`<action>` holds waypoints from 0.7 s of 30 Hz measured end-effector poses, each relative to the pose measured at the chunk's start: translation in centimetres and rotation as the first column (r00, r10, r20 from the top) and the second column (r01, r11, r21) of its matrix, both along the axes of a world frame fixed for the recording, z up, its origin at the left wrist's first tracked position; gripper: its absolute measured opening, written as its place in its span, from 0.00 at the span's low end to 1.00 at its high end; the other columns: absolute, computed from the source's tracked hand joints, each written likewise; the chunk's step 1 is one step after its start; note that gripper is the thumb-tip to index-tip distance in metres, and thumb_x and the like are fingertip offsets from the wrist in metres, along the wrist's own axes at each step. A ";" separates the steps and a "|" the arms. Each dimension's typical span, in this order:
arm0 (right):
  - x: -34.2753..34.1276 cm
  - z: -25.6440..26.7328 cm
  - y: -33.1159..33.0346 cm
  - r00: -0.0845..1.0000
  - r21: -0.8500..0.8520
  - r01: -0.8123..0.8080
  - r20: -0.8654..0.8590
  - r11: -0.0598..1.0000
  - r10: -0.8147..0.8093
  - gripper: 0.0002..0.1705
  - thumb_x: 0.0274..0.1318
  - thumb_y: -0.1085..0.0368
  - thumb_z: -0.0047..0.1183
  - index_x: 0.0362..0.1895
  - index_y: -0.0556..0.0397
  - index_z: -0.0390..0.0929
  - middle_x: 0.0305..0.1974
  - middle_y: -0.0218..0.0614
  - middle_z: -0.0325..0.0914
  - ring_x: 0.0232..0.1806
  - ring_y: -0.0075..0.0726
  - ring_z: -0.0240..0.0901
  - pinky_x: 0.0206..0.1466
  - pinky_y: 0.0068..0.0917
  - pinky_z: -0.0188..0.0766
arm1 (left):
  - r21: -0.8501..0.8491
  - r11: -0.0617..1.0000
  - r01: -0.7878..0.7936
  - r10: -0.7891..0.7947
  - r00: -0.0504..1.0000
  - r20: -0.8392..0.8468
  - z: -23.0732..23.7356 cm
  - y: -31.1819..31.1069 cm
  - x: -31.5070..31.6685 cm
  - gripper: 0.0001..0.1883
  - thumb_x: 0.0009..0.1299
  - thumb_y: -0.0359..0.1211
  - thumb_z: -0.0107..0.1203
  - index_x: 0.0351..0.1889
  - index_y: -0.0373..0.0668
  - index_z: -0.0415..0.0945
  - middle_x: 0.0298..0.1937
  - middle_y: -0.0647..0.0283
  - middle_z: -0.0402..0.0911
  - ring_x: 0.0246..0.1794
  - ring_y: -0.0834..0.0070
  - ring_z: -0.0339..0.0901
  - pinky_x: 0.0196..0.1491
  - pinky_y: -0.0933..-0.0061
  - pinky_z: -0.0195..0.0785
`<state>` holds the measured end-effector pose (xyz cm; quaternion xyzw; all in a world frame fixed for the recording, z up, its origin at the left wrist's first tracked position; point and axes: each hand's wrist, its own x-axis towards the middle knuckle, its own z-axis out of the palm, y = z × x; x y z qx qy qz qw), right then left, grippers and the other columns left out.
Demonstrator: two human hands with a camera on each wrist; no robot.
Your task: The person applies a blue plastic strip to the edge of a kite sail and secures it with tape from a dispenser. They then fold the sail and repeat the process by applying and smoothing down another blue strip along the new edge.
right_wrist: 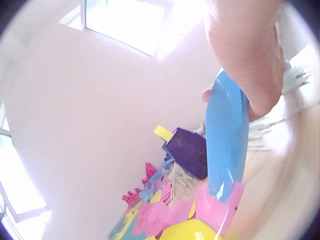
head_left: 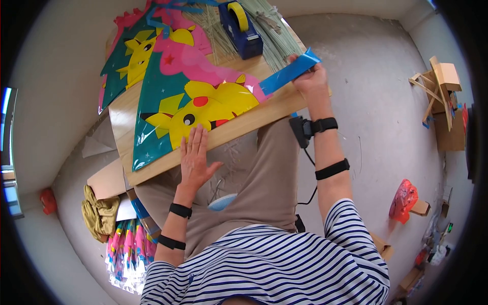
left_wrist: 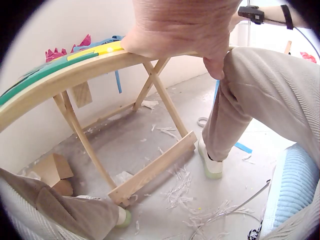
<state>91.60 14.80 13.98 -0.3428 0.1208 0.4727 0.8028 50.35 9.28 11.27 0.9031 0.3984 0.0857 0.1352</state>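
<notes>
A shiny triangular printed sheet [head_left: 152, 122], like a kite, lies on the wooden table; it is teal and pink with a yellow cartoon figure. My left hand [head_left: 194, 162] rests on its near edge, fingers straight and thumb spread out over the table's edge. At the sheet's right corner, a blue plastic strip [head_left: 287, 75] runs outward and up. My right hand [head_left: 313, 81] pinches the strip's far end, holding it raised off the table. From the right wrist view the strip [right_wrist: 226, 140] stretches down to the pink corner; some fingers are hidden behind it.
A second printed sheet [head_left: 137, 58] and loose blue strips [head_left: 178, 8] lie farther back. The blue tape dispenser [head_left: 249, 43] with yellow tape stands beside a pile of thin sticks [head_left: 277, 40]. Packed sheets [head_left: 129, 249] hang at lower left. White scraps [left_wrist: 180, 185] litter the floor below.
</notes>
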 end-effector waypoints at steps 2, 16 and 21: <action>2.7 1.4 -0.3 0.998 -0.009 0.004 0.055 1.000 -0.003 0.21 0.73 0.56 0.36 0.52 0.60 0.74 0.50 0.55 0.80 0.48 0.54 0.81 0.63 0.55 0.72 | 0.005 1.000 0.001 -0.001 1.000 -0.007 -0.1 0.0 0.1 0.60 0.53 0.47 0.75 0.80 0.38 0.51 0.83 0.52 0.50 0.84 0.55 0.43 0.81 0.48 0.34; 16.2 7.3 -4.7 0.951 0.128 -0.247 0.222 0.961 0.215 0.11 0.62 0.66 0.50 0.42 0.56 0.82 0.38 0.41 0.84 0.35 0.42 0.81 0.58 0.53 0.70 | 0.019 1.000 0.001 0.000 1.000 -0.030 0.0 -0.1 0.3 0.59 0.53 0.46 0.74 0.79 0.38 0.51 0.83 0.53 0.51 0.84 0.58 0.44 0.81 0.49 0.33; 20.9 12.9 -6.4 0.940 0.153 -0.203 0.307 0.967 0.148 0.11 0.63 0.63 0.49 0.42 0.53 0.83 0.39 0.42 0.84 0.41 0.43 0.81 0.63 0.57 0.69 | 0.011 1.000 -0.005 0.005 0.999 -0.051 0.1 -0.2 0.4 0.59 0.53 0.46 0.74 0.80 0.38 0.51 0.83 0.53 0.50 0.84 0.57 0.44 0.81 0.49 0.33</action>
